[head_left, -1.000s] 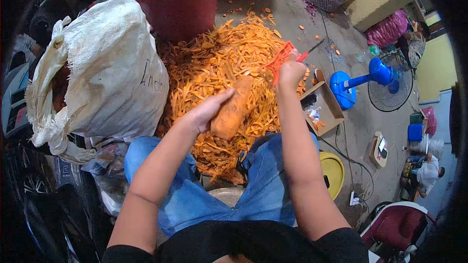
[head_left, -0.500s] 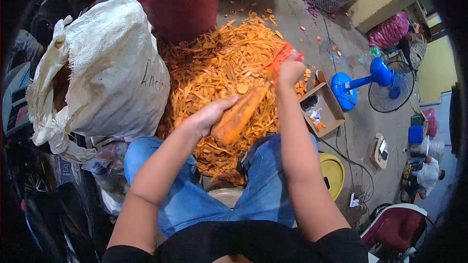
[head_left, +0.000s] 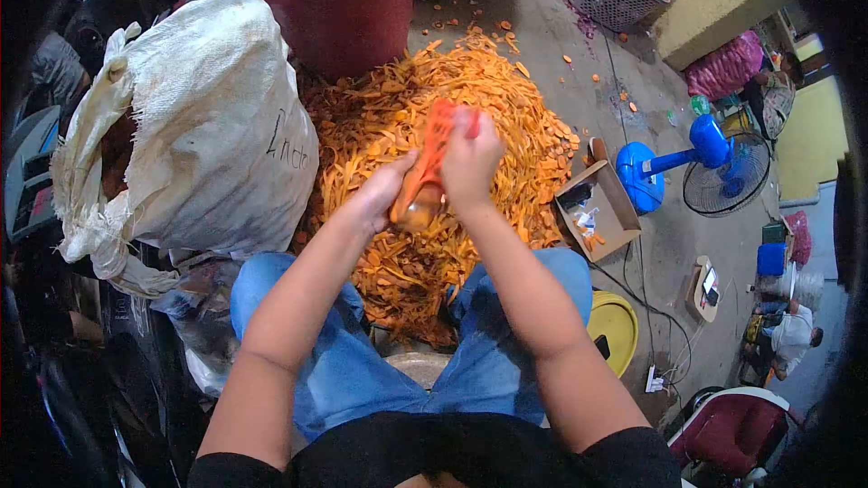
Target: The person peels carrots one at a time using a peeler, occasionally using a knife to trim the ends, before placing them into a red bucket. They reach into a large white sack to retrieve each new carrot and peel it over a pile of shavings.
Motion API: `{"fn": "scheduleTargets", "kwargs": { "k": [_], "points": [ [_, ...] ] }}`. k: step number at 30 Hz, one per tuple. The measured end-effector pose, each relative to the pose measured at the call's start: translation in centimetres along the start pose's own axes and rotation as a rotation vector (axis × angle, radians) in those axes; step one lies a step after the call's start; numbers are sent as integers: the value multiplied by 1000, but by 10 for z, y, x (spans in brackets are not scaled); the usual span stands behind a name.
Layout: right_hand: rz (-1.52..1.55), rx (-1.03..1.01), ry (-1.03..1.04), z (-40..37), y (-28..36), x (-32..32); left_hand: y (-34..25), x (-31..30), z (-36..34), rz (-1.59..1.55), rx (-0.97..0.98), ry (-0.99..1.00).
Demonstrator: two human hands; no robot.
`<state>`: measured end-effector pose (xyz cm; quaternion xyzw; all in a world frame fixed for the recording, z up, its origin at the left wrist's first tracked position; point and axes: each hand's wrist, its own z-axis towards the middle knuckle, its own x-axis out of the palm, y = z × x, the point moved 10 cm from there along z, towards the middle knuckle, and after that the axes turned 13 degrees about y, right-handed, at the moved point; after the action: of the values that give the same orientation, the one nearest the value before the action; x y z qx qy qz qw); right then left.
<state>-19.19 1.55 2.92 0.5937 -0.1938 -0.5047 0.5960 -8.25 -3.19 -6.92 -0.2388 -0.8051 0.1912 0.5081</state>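
Note:
My left hand (head_left: 383,195) is wrapped round an orange carrot (head_left: 419,211), held up over a big heap of orange peelings (head_left: 515,163). My right hand (head_left: 474,155) grips a red-orange peeler (head_left: 438,146), whose slotted body lies along the carrot and hides much of it. Motion blurs the tool's handle and the carrot's lower end. Both hands are close together above the middle of the heap, between my knees.
A white sack (head_left: 208,126) stands left, a dark red tub (head_left: 334,18) behind the heap. To the right are a cardboard box (head_left: 617,208), blue fan (head_left: 640,177), yellow lid (head_left: 615,333) and cables. A person (head_left: 794,340) is far right, beyond a red chair (head_left: 737,429).
My right hand has moved left and down, bringing the red-orange tool from beyond the carrot's far end onto the carrot. My left hand has stayed nearly in place.

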Motion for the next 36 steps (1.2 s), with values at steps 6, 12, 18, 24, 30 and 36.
{"fn": "scheduleTargets", "kwargs": {
  "k": [6, 12, 18, 24, 30, 36],
  "points": [
    [-37, 278, -392, 41, -86, -86, 13, 30, -16, 26, -150, 66],
    [599, 223, -186, 27, -50, -41, 5, 8, -8, -15, -94, -18],
    [224, 63, 92, -11, -2, 13, 2, -4, 1, -68, 1, -74],
    [126, 101, -201, 28, -45, -33, 0, 16, -5, 204, -55, 50],
    [83, 399, -410, 34, -92, -94, 9, 27, -13, 152, -159, 70],
    [14, 7, -52, 28, -8, -47, -4, -11, -8, 69, -56, -98]
  ]
}}
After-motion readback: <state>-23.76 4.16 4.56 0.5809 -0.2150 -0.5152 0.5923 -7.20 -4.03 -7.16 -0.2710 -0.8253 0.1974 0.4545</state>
